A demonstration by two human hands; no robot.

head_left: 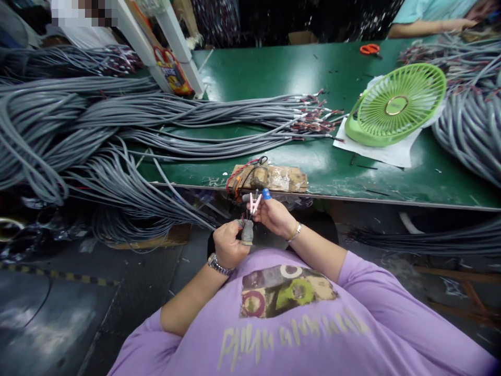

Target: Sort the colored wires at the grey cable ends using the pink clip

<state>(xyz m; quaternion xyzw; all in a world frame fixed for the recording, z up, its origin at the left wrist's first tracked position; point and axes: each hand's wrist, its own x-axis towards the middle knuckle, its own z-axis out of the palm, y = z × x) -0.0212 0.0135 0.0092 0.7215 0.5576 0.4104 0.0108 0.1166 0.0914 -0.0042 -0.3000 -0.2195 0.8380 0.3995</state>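
My left hand (229, 245) is closed in front of my body, below the table edge. It pinches a grey cable end (241, 222) with thin coloured wires sticking up. A worn grey cover with a yellowish rim (247, 232) sits at its thumb. Just to the right and slightly higher, my right hand (276, 216) is closed around a small V-shaped pale pink tool (255, 203), its tip close to the wires. I cannot make out the tool's exact kind. One right finger wears a blue finger cot (266, 194).
A wooden block with red and black wires (282, 178) lies at the table's front edge. Grey cable bundles (203, 112) spread from the left. A green fan (397, 106), orange-handled scissors (370, 49) and more cables (469, 125) are right. A co-worker's arm (426, 28) shows behind.
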